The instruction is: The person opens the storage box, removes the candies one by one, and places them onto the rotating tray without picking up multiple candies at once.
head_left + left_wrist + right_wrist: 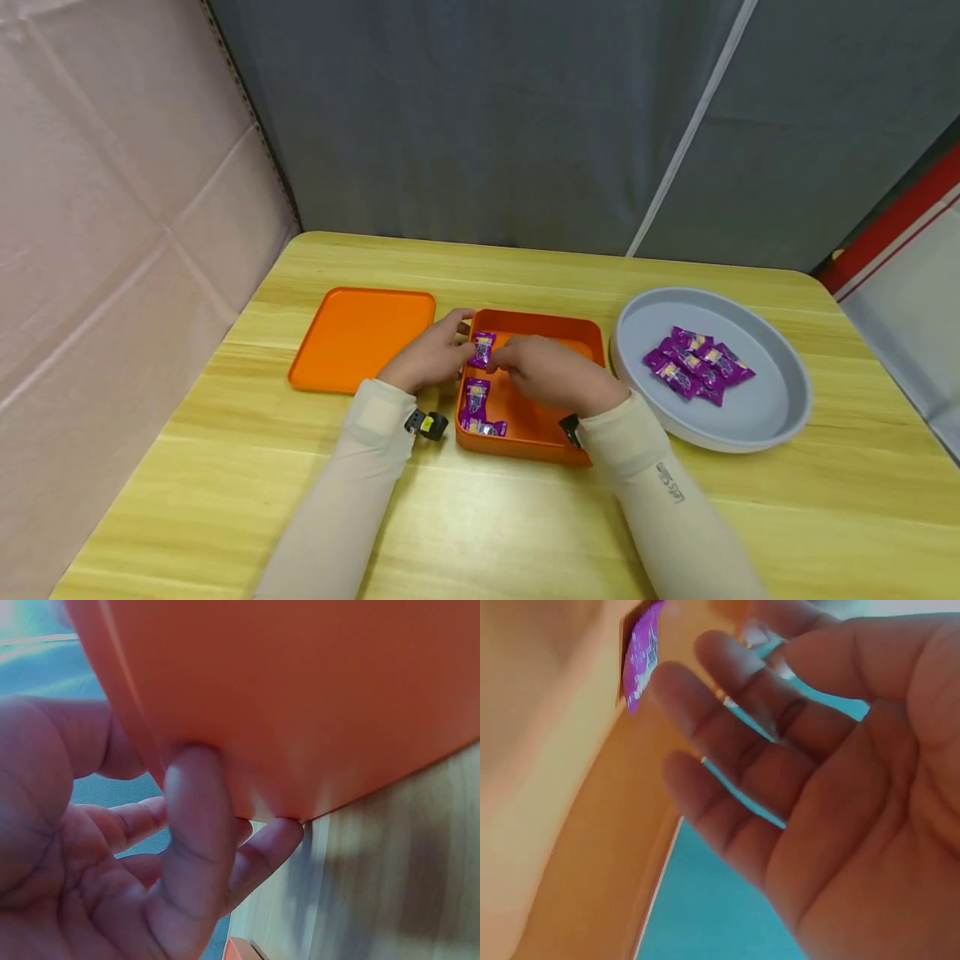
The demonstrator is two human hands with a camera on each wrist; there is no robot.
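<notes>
Orange is the main colour here: a flat orange lid (362, 337) is laid on the wooden table (480, 517), off to the left. Just right of it, the left hand (431, 357) is pressed against the outer left wall of the orange box (537, 325); in the left wrist view the fingers (196, 825) are seen curled up against that wall, thumb over the rim, so the box is gripped at its edge. Inside the box, near the left wall, two purple candies (477, 406) are lying on the floor. A third purple candy (482, 349) is held above them by the right hand (551, 375), pinched at the fingertips right over the box's left side. Further right, a grey round tray (780, 408) is parked beside the box, with a small heap of wrapped candies (697, 364) piled in its middle.
</notes>
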